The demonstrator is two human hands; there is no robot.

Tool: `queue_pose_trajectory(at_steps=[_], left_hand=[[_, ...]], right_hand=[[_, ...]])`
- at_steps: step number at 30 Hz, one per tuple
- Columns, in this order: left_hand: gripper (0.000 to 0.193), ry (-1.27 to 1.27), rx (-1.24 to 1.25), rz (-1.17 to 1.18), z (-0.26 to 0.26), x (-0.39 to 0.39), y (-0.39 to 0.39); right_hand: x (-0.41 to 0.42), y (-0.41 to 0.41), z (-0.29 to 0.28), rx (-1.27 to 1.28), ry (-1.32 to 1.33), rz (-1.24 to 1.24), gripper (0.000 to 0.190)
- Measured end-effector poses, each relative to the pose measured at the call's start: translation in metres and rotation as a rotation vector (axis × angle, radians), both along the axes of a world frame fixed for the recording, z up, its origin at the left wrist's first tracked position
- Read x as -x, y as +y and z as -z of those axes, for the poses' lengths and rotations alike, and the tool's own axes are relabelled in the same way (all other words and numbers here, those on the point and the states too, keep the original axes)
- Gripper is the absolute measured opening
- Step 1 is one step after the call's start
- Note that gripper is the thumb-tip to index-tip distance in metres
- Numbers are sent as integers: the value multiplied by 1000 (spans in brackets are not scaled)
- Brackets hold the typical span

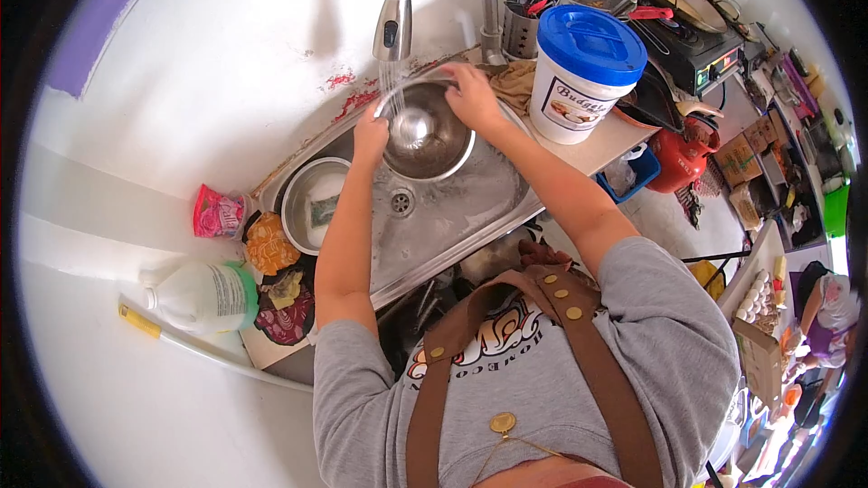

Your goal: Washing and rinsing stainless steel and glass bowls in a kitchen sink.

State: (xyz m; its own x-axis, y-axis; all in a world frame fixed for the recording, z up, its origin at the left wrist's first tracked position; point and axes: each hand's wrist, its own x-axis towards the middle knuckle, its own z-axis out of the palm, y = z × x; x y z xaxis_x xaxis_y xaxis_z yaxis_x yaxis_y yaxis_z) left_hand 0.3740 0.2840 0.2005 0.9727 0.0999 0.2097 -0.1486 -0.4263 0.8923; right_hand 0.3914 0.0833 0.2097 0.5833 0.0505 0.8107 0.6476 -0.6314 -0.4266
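A round stainless steel bowl is held in the metal sink, under the pull-down faucet. Water runs from the spout into it. My left hand grips the bowl's left rim. My right hand is at its upper right rim, fingers curled over the edge and slightly blurred. Left of the drain stands a second metal basin with whitish suds and a green scouring sponge in it, partly hidden by my left forearm.
A white tub with a blue lid stands right of the sink, by a utensil holder and a stove. To the left are a plastic jug, cloths and a pink packet. Another person is far right.
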Motion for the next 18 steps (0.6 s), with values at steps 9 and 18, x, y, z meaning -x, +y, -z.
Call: queue_pose_trajectory(at_steps=[9, 18], left_hand=[[38, 108, -288, -42, -1, 7, -4], [34, 37, -247, -89, 5, 7, 16]], right_hand=[[-13, 81, -46, -370, 1163, -764, 15], [-25, 82, -47, -379, 1131, -854, 16]])
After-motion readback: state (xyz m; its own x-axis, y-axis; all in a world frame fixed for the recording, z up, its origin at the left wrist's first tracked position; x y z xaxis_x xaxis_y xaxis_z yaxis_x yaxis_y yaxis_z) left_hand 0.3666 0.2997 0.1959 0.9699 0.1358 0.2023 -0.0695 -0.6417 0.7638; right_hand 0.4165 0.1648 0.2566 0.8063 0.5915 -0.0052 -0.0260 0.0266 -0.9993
